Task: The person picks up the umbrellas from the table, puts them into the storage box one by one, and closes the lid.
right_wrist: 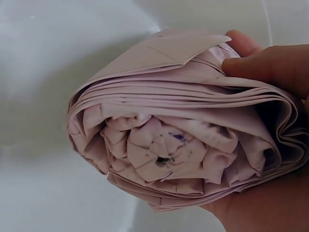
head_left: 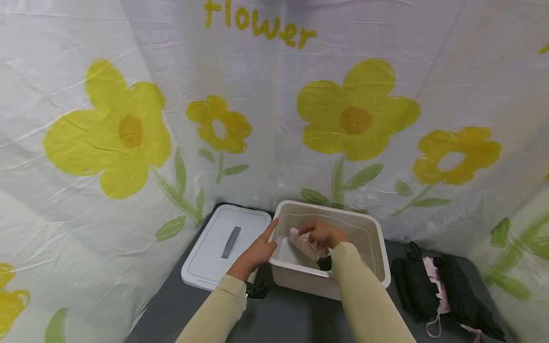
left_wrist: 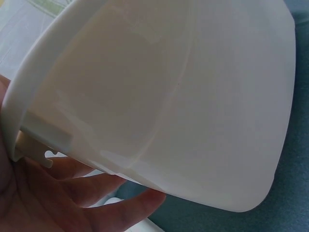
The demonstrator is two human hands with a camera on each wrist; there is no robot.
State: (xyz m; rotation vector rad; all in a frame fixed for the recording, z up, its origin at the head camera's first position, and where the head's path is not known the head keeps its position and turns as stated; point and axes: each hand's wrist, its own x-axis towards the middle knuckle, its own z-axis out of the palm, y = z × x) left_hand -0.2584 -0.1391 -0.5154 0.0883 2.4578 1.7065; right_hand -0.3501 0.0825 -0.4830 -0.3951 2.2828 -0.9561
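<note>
Grey tabletop, fenced behind by a white sheet printed with yellow flowers, carries nearest the person the left hand (head_left: 256, 253), fingers straight and flat against the outer wall of the open white plastic bin (head_left: 377, 238). Inside the bin, the right hand (head_left: 322, 233) wraps its curled fingers round a folded pale pink compact umbrella (head_left: 305, 244), held low near the floor; judged step: stowing, the next move calling for release. Farther off lie the white bin lid (head_left: 223, 245) and black folded umbrellas (head_left: 446, 290).
</note>
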